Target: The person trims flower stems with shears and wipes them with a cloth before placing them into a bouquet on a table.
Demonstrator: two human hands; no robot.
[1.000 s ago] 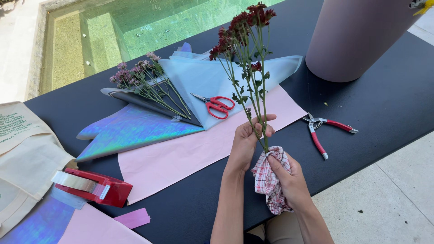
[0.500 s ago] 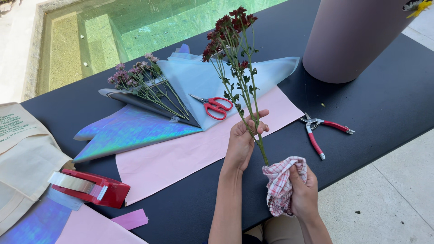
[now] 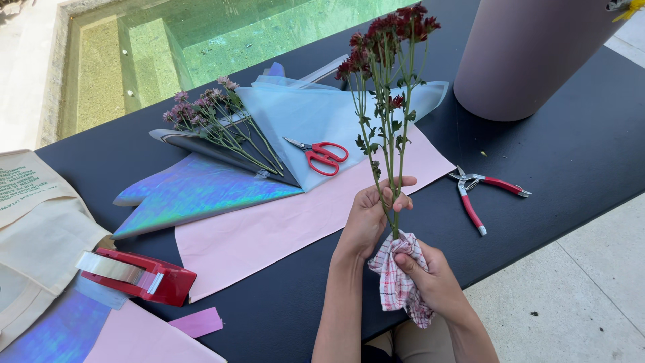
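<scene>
My left hand [image 3: 371, 216] grips the dark red flower stems [image 3: 386, 134] upright, my right hand [image 3: 430, 279] clutches a checked cloth [image 3: 396, 286] round their ends (wrapping papers [image 3: 269, 228] lie unused).

Both our forearms enter from the bottom edge, bare, angled up and slightly toward each other. Our left hand [image 3: 371, 215] is raised higher, wrist roughly straight, palm turned right, fingers curled into a loose grip with fingertips [image 3: 402, 182] wrapped over the top and thumb side facing us. Our right hand [image 3: 430, 277] sits just below and right of it, nearly touching, back of hand toward the camera, fingers bunched and pinched shut, wrist bent slightly inward. Elbows out of frame.
</scene>
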